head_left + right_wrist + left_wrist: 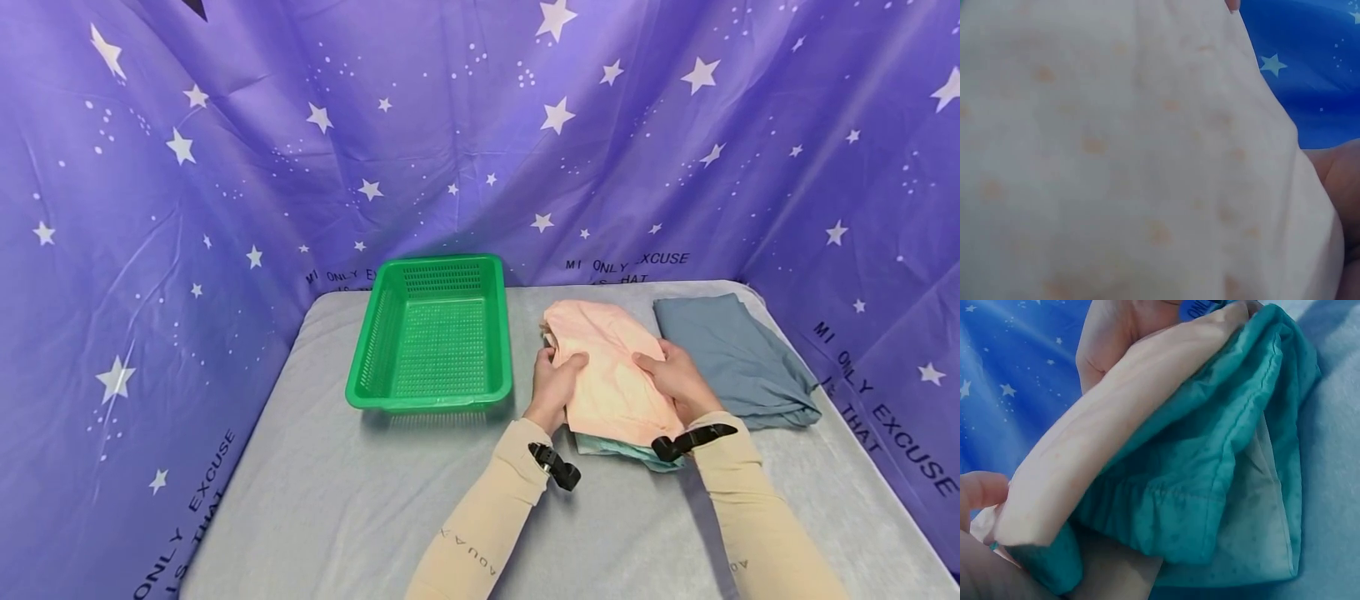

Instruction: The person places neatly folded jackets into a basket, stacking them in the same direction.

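Observation:
A folded pale pink cloth point(611, 367) with faint small spots lies between my two hands. My left hand point(553, 387) grips its left edge, thumb on top. On the right edge my right hand point(678, 379) holds it the same way, fingers mostly hidden underneath. Below the pink layer a teal cloth point(1179, 481) shows, with a gathered seam and a stitched edge; it sticks out at the near side in the head view. Whether the bundle touches the table cannot be told. Pink fabric point(1116, 156) fills most of the right wrist view, blurred.
A green plastic basket point(504, 333) with slotted walls stands left of my hands, nothing inside it. A folded grey-blue cloth point(731, 354) lies at the right, close to my right hand. The table point(300, 500) has a grey cover; a purple star-patterned curtain point(450, 125) surrounds it.

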Demonstrator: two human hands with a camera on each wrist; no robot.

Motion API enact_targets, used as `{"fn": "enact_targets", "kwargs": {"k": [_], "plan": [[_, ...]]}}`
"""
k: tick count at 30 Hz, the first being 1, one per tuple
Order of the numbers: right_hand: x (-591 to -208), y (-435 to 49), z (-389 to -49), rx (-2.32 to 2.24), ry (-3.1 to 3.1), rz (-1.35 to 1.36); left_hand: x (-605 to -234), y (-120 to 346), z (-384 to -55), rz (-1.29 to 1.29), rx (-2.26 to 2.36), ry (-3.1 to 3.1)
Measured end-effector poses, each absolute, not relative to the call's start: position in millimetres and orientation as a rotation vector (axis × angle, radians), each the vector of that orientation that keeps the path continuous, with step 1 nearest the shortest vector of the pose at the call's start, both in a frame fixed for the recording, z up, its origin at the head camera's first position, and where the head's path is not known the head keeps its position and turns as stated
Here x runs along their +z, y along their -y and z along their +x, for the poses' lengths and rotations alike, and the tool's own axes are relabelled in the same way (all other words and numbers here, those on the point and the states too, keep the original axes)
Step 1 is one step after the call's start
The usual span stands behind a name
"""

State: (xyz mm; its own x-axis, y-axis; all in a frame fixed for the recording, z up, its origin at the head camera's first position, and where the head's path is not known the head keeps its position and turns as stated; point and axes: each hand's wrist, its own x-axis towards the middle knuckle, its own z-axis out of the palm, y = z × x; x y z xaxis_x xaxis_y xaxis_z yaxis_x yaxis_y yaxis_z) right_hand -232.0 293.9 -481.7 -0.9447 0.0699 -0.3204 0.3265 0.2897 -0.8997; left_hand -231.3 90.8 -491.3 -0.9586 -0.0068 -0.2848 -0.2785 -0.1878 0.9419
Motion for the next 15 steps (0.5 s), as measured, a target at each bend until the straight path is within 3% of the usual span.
{"fn": "enact_targets", "kwargs": {"k": [15], "plan": [[-458.2, -284.8, -226.0, -1.745, -2.449, 0.243, -468.3, -81.0, -231.5, -0.254, 2.358, -1.880]]}}
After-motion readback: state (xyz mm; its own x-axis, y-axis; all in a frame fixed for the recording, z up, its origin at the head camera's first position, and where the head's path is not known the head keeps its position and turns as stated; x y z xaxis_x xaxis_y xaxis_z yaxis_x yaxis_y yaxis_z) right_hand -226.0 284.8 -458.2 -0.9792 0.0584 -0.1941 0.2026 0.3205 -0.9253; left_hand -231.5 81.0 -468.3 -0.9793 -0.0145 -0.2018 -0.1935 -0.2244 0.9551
